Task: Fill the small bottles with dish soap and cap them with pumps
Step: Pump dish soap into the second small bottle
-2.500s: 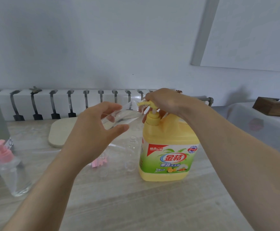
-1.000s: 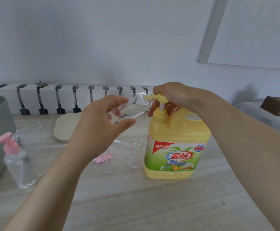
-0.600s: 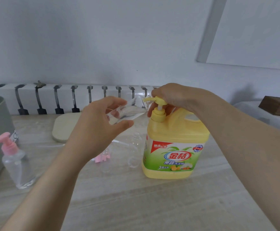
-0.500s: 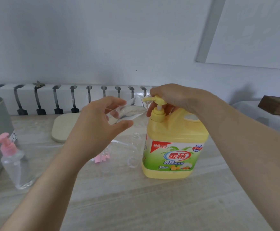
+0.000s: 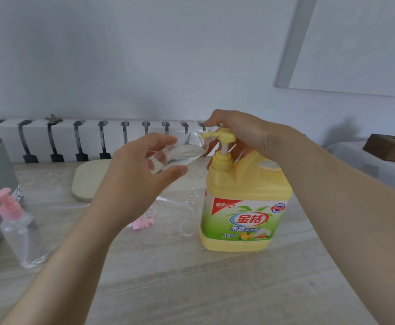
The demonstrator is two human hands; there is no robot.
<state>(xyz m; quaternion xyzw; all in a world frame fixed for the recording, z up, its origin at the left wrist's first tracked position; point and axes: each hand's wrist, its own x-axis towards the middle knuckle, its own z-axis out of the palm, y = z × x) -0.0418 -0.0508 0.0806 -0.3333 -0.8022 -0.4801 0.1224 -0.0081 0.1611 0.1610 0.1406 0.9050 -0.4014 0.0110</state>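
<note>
Left hand [image 5: 140, 184] grips small bottle [image 5: 177, 151] mid-body, tilted, mouth at nozzle. Right hand [image 5: 243, 134] curls over pump head [image 5: 224, 137] of soap jug [image 5: 245, 207]. Bottle likely light, thin-walled, slick once soapy (squeeze gently); hold body, not neck.

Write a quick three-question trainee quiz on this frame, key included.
1. True or false: the left hand holds a small clear bottle tilted, its mouth at the yellow spout.
2. The right hand: A hangs idle; B grips the pump head of the dish soap jug; C holds a loose cap.
3. Fill in: the pink-pump bottle stands toward the ___ edge of the table.
Key: 1 true; 2 B; 3 left.
</note>
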